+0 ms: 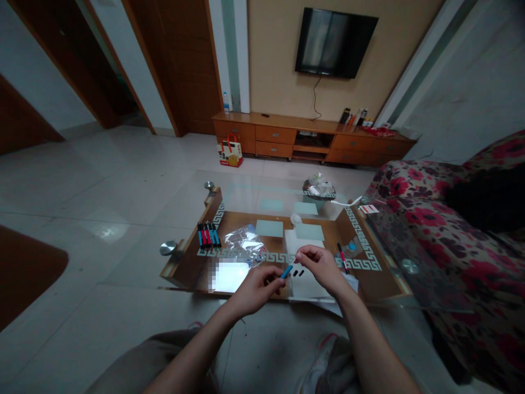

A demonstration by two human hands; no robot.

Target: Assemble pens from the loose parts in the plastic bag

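The left hand (266,282)'s grip pinches a blue tube (286,272) over the glass surface (371,266). The right hand (315,261)'s grip pinches a thin pale stick (293,260) at the tube's end. Keeping both straight and going gently should help. Left of them is a clear plastic bag (245,243); its inside is hard to tell. Farther off, a basket (324,197) holds crumpled plastic (318,183).
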